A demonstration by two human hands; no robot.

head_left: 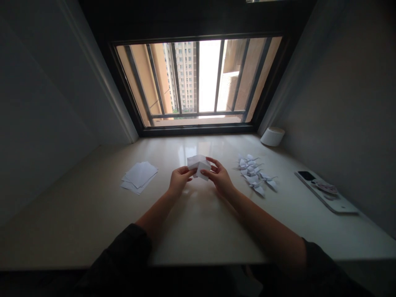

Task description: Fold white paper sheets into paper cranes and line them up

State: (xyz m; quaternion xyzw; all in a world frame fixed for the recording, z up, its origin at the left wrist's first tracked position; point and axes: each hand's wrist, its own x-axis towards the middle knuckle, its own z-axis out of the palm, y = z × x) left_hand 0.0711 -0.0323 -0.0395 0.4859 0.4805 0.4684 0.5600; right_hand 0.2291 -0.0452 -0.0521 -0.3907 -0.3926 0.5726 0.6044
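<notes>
Between my two hands is a partly folded sheet of white paper [198, 164], raised a little above the pale sill, with creases and a flap showing. My left hand [180, 180] pinches its left side with thumb and fingers. On the other side, my right hand [220, 176] grips the paper, thumb at the front and fingers around the right edge. Some fingertips are hidden behind the sheet. To the right of my right hand lies a cluster of several folded white paper cranes [252, 171]. Left of my left hand rests a loose stack of white paper sheets [140, 176].
A phone [328, 194] with a round attachment on its back lies near the right wall. In the back right corner stands a white cylindrical object [272, 136]. A dark-framed, barred window [198, 131] closes off the far side. The sill's front edge [198, 264] runs beneath my forearms.
</notes>
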